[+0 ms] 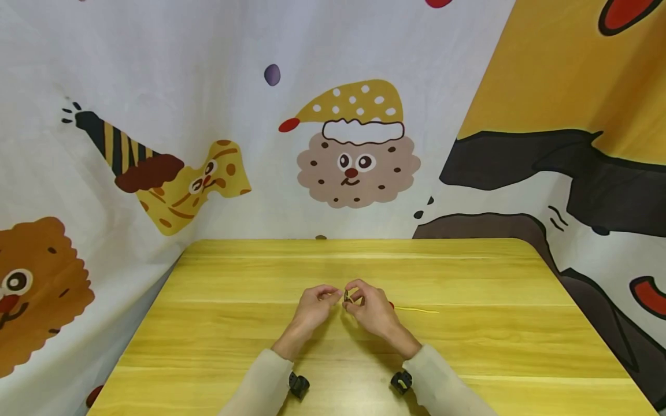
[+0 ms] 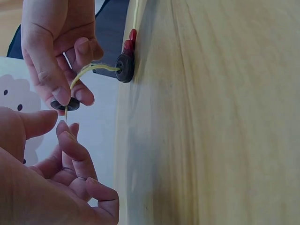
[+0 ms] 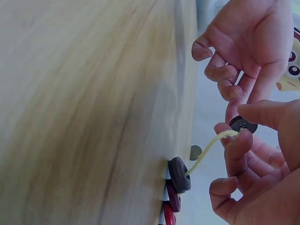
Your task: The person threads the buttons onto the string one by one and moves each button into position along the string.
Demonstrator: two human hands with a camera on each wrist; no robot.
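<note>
My right hand (image 1: 373,311) pinches a small dark button (image 3: 244,124) on edge between thumb and fingers. A yellow string (image 3: 205,151) runs to this button, and its short tip (image 2: 66,115) pokes out on the side facing my left hand (image 1: 313,307). The left thumb and forefinger are parted close by that tip, the other fingers loosely bent. Farther along the same string, a larger dark button (image 3: 179,175) stands on edge on the table, with red buttons (image 3: 174,197) threaded right behind it.
Both hands are above a wooden table (image 1: 208,346). The string's yellow tail (image 1: 418,310) lies on it to the right of my right hand. A cartoon-printed cloth (image 1: 234,52) hangs behind the far edge. Each sleeve cuff has a dark wrist camera (image 1: 299,385) beside it.
</note>
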